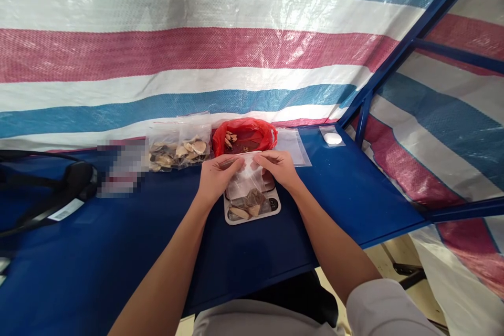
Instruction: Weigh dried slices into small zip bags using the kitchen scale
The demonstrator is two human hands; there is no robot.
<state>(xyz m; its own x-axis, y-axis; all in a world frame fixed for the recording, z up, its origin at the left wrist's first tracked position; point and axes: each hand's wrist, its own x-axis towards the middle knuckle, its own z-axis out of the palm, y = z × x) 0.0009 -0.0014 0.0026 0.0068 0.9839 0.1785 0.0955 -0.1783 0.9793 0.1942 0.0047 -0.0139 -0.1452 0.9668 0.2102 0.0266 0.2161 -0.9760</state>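
A clear zip bag with a few dried brown and tan slices at its bottom is pinched at the top edge by both hands. My left hand grips the left part of its mouth, thumb pointing inward. On the right part, my right hand closes thumb against fingers. The bag's lower end is over a white digital scale, which it partly covers; whether it rests there I cannot tell. Just behind the hands, an open red plastic bag holds some pale slices.
Filled clear bags of dried slices stand left of the red bag. A flat clear bag lies on its right. Farther right, a small bag holds a white oval object. Black straps lie left on the blue table; striped sheeting rises behind.
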